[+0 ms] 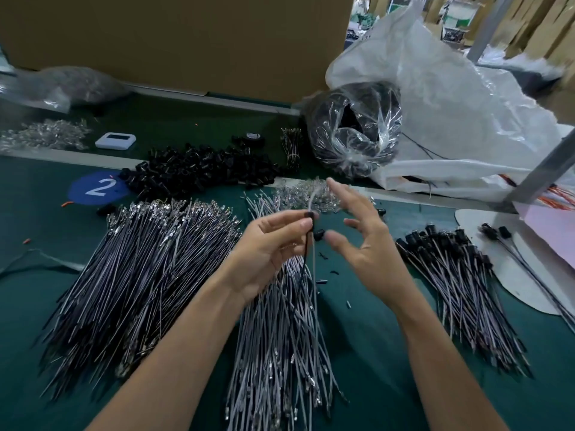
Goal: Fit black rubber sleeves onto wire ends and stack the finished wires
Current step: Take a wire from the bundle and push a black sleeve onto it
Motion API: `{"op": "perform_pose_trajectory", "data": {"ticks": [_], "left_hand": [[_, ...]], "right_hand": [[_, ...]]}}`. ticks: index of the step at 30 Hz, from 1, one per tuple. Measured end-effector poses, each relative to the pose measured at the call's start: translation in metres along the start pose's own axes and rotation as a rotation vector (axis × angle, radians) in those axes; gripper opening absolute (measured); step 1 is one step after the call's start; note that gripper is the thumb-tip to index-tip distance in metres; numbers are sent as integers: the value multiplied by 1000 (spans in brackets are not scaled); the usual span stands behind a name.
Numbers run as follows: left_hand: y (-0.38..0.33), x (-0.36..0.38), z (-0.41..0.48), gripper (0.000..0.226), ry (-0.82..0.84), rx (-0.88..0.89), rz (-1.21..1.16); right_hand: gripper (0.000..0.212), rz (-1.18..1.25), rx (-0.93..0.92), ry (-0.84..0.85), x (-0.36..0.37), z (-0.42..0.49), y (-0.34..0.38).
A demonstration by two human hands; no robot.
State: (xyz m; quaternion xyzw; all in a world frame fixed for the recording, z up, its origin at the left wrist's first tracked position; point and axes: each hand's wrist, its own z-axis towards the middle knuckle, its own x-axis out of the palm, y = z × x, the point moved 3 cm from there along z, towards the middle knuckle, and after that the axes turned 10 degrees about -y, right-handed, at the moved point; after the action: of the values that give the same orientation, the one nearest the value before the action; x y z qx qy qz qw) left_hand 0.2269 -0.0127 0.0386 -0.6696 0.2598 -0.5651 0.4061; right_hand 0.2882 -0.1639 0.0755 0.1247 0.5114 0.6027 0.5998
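My left hand (pixel 273 244) pinches a thin wire (pixel 306 253) near its top end, above the middle bundle of grey wires (pixel 280 331). A black rubber sleeve (pixel 319 234) sits just right of that wire, at the thumb tip of my right hand (pixel 364 241), whose fingers are spread and relaxed. A large heap of bare wires (pixel 140 269) lies to the left. A stack of wires with black sleeves fitted (pixel 451 275) lies to the right. Loose black sleeves (pixel 202 169) are piled further back.
The green table (pixel 37 275) carries a blue disc marked 2 (pixel 96 188), a white device (pixel 115 140), clear small parts (pixel 43 135), a plastic bag of black parts (pixel 354 132) and a big white sack (pixel 451 119). A cardboard wall (pixel 186 42) stands behind.
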Motion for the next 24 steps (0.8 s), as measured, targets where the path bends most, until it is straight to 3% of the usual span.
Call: {"op": "perform_pose_trajectory", "data": {"ticks": [2,4,7,24], "left_hand": [[-4,-2,1,16,-90,52,-5],[-5,-2,1,23,-180,106,39],[-4,1,-1,31,-245,167,92],[4,5,-5,29,-411,268,74]], "right_hand": [[30,95,80,-118,-1,-2,-1],[12,119,142,-91,5,-7,-1],[10,87,153,-16,18,-14,2],[29,-68,38,41,35,-15,-2]]}}
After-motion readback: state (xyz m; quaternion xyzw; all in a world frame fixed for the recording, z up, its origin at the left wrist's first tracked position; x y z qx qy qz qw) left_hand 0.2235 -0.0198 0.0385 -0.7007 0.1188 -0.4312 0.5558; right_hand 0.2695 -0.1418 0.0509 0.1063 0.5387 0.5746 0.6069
